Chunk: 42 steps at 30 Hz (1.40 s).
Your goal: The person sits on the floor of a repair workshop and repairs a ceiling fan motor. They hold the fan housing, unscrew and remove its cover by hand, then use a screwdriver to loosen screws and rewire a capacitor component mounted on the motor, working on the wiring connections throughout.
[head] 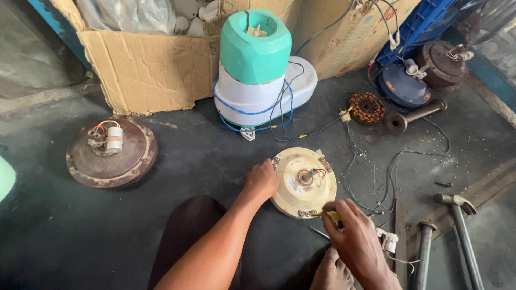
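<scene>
I had the cream fan motor housing (pixel 303 182) lying flat on the dark floor (pixel 204 161), and everything else sat around it. My left hand (pixel 261 181) was clenched on its left rim, fingers curled over the edge. My right hand (pixel 352 233) gripped a yellow-handled screwdriver (pixel 329 216) at the housing's near rim, the tip just touching a bracket there. Left of the housing the floor lay open as far as a brown motor cover (pixel 112 152), well apart. Behind the housing stood a white and green appliance (pixel 258 70), near but not touching, with a torn cardboard box (pixel 150 64) behind that. Loose blue wires (pixel 376 177) looped close along the housing's right edge, crowding that side. Further right lay a claw hammer (pixel 457 215); beyond the wires sat a copper-wound stator (pixel 366 107) and a metal rod (pixel 416 114).
</scene>
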Available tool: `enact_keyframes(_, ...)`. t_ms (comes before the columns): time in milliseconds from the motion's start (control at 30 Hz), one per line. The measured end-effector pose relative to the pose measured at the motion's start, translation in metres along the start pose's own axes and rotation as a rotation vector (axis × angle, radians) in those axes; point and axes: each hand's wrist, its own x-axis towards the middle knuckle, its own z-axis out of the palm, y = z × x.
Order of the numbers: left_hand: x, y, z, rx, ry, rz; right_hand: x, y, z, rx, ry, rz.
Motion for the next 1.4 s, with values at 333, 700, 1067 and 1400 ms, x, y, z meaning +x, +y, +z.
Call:
enact_keyframes(333, 0.009, -0.011, 0.011, -0.022, 0.029, 0.05, 0.018, -0.008, -0.008, -0.109, -0.144, -0.184)
enact_keyframes(700, 0.012, -0.008, 0.012, -0.033, 0.018, 0.031, 0.023, -0.015, -0.008, -0.059, -0.091, -0.188)
enact_keyframes(1067, 0.017, -0.008, 0.017, -0.006, 0.026, 0.062, 0.023, -0.021, -0.013, -0.04, -0.07, -0.269)
enact_keyframes(1400, 0.027, -0.008, 0.028, 0.02, 0.07, 0.142, 0.029, -0.008, -0.014, -0.228, -0.114, -0.175)
